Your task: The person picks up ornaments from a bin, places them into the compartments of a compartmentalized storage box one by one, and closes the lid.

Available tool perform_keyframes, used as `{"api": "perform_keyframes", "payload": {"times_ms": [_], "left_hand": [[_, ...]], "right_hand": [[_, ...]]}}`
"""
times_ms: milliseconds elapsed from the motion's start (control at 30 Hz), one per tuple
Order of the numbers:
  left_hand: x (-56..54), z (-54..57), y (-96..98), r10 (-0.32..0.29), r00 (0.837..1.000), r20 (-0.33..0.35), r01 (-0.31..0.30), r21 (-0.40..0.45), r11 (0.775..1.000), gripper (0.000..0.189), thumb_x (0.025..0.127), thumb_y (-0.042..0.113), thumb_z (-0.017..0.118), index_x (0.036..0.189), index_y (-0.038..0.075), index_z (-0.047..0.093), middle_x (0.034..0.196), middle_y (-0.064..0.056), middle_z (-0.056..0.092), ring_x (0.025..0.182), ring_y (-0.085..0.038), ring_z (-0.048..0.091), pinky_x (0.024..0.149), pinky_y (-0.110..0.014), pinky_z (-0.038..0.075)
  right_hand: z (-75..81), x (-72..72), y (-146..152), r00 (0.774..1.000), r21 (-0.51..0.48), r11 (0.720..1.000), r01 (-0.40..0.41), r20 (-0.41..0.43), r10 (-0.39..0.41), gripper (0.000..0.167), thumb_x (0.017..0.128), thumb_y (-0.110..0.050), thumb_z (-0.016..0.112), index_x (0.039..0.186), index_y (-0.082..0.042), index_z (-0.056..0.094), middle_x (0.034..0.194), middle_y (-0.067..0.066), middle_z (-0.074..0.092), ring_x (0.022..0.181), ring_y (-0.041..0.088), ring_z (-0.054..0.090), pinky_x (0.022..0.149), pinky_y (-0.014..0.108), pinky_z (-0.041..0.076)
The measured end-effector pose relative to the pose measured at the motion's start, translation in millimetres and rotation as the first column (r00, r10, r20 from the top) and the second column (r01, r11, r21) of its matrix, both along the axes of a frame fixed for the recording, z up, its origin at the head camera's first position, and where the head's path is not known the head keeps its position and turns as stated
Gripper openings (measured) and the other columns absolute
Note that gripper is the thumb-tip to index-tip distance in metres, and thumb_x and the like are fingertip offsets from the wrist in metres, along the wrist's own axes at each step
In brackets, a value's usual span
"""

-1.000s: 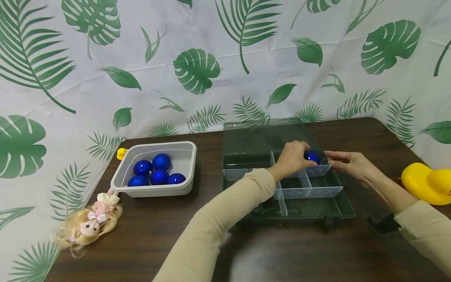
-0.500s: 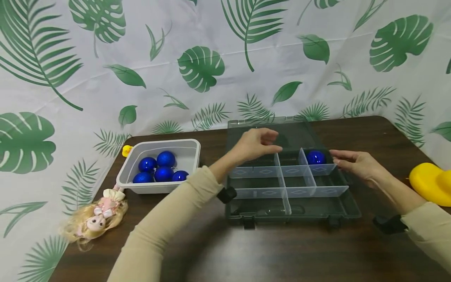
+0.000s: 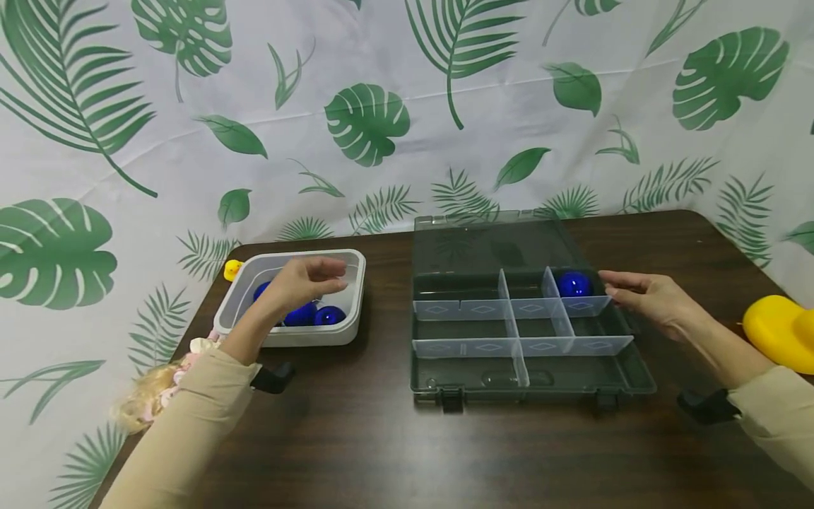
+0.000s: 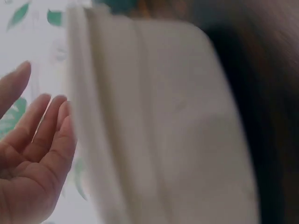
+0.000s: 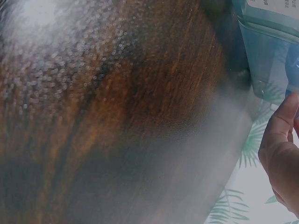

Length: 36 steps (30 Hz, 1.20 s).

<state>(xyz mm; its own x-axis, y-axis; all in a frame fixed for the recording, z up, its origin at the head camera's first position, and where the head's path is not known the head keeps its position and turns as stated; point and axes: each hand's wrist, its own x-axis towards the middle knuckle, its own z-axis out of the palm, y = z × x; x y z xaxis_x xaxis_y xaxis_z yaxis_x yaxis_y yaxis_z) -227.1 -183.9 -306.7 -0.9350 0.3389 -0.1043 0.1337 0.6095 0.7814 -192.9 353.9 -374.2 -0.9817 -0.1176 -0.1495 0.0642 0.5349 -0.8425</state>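
My left hand (image 3: 302,283) hovers over the white plastic tub (image 3: 324,337), fingers apart from the thumb and nothing held. Several shiny blue balls, like Christmas baubles (image 3: 330,315), lie in the tub, partly hidden by that hand. In the left wrist view the tub's wall (image 4: 163,116) fills the middle beside the hand (image 4: 37,163). To the right stands a smoky clear divider box (image 3: 470,350) with its lid laid back. One blue bauble (image 3: 574,284) sits in its back right compartment. My right hand (image 3: 658,297) has its extended fingertips at the box's right side, near that bauble.
A doll (image 3: 159,396) with blond hair lies left of the tub, partly behind the left sleeve. A small yellow duck (image 3: 232,269) is at the tub's back left corner. One large yellow duck (image 3: 779,332) stands at the far right. A leaf-print cloth (image 3: 470,92) hangs behind the table.
My left hand has let go of the bauble in the box's back right compartment and swung left over the tub. My right hand has stayed by the box's right side.
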Motion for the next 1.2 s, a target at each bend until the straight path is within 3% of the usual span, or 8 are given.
{"api": "perform_keyframes", "payload": {"times_ms": [100, 233, 367, 600, 733, 867, 1000, 1200], "left_hand": [[2.3, -6.5, -15.0, -0.02, 0.999, 0.036, 0.022, -0.049, 0.999, 0.049, 0.089, 0.023, 0.066, 0.13, -0.001, 0.053, 0.129, -0.019, 0.057, 0.116, -0.031, 0.055, 0.097, -0.043, 0.046], [5.3, -11.3, -23.6, -0.051, 0.997, 0.065, 0.057, -0.087, 0.995, 0.05, 0.088, 0.023, 0.067, 0.129, -0.002, 0.053, 0.126, -0.02, 0.058, 0.115, -0.032, 0.055, 0.098, -0.043, 0.045], [4.4, -17.0, -25.8, -0.082, 0.991, 0.11, 0.091, -0.083, 0.992, 0.05, 0.087, 0.019, 0.068, 0.129, -0.004, 0.052, 0.126, -0.022, 0.057, 0.114, -0.032, 0.054, 0.099, -0.042, 0.044], [-2.1, -27.1, -24.5, -0.151, 0.987, 0.05, 0.158, -0.189, 0.969, 0.045, 0.083, 0.014, 0.072, 0.122, -0.005, 0.058, 0.121, -0.021, 0.061, 0.11, -0.031, 0.053, 0.093, -0.039, 0.042], [-4.2, -26.1, -21.3, -0.154, 0.988, 0.01, 0.15, -0.275, 0.95, 0.042, 0.081, 0.016, 0.074, 0.118, -0.001, 0.063, 0.116, -0.017, 0.064, 0.105, -0.028, 0.053, 0.087, -0.035, 0.043], [-3.6, -13.7, -21.1, -0.066, 0.997, 0.045, 0.076, -0.264, 0.962, 0.047, 0.082, 0.023, 0.073, 0.122, 0.002, 0.061, 0.119, -0.018, 0.063, 0.1, -0.027, 0.058, 0.088, -0.037, 0.046], [-5.5, 10.7, -21.1, 0.0, 0.998, 0.056, 0.009, -0.154, 0.988, 0.05, 0.086, 0.023, 0.07, 0.129, 0.002, 0.055, 0.126, -0.022, 0.057, 0.106, -0.033, 0.059, 0.094, -0.044, 0.047], [-14.8, 37.2, -0.2, -0.053, 0.997, 0.056, 0.051, 0.048, 0.998, 0.05, 0.089, 0.023, 0.066, 0.134, 0.01, 0.05, 0.135, -0.018, 0.051, 0.121, -0.034, 0.051, 0.102, -0.049, 0.04]], "right_hand": [[0.0, 0.7, 0, 1.0, 0.03, 1.0, 0.001, 0.009, -0.002, 0.062, 0.096, -0.031, 0.054, 0.141, 0.007, 0.033, 0.13, -0.003, 0.049, 0.085, -0.013, 0.053, 0.099, 0.052, 0.037], [-1.2, 1.1, 1, 1.0, 0.039, 0.999, 0.004, 0.011, -0.005, 0.062, 0.096, -0.03, 0.054, 0.14, 0.008, 0.033, 0.122, -0.013, 0.05, 0.086, -0.013, 0.054, 0.097, 0.044, 0.041], [-1.7, 1.1, 1, 1.0, 0.035, 0.999, 0.004, 0.016, -0.004, 0.062, 0.096, -0.03, 0.054, 0.14, 0.008, 0.033, 0.125, -0.009, 0.05, 0.086, -0.013, 0.054, 0.097, 0.044, 0.039], [-2.9, 1.4, 2, 1.0, -0.072, 0.997, 0.007, -0.002, -0.007, 0.06, 0.095, -0.025, 0.057, 0.139, 0.009, 0.035, 0.099, -0.036, 0.049, 0.086, -0.012, 0.055, 0.075, 0.009, 0.048], [-3.2, 2.1, 1, 1.0, -0.115, 0.993, 0.003, -0.018, -0.005, 0.058, 0.094, -0.022, 0.058, 0.139, 0.008, 0.036, 0.097, -0.038, 0.05, 0.086, -0.012, 0.056, 0.072, 0.007, 0.047], [-2.7, 1.9, 0, 1.0, -0.116, 0.993, -0.006, -0.02, 0.003, 0.058, 0.095, -0.021, 0.057, 0.139, 0.009, 0.035, 0.097, -0.038, 0.05, 0.086, -0.011, 0.056, 0.073, 0.009, 0.048], [-0.2, 0.2, -1, 1.0, -0.116, 0.993, -0.007, -0.019, 0.005, 0.059, 0.095, -0.021, 0.057, 0.139, 0.011, 0.033, 0.098, -0.038, 0.05, 0.087, -0.012, 0.055, 0.073, 0.009, 0.048], [3.4, -0.7, -1, 1.0, -0.099, 0.995, 0.003, -0.011, -0.004, 0.058, 0.095, -0.023, 0.057, 0.139, 0.008, 0.035, 0.097, -0.038, 0.05, 0.086, -0.01, 0.056, 0.073, 0.008, 0.047]]}}
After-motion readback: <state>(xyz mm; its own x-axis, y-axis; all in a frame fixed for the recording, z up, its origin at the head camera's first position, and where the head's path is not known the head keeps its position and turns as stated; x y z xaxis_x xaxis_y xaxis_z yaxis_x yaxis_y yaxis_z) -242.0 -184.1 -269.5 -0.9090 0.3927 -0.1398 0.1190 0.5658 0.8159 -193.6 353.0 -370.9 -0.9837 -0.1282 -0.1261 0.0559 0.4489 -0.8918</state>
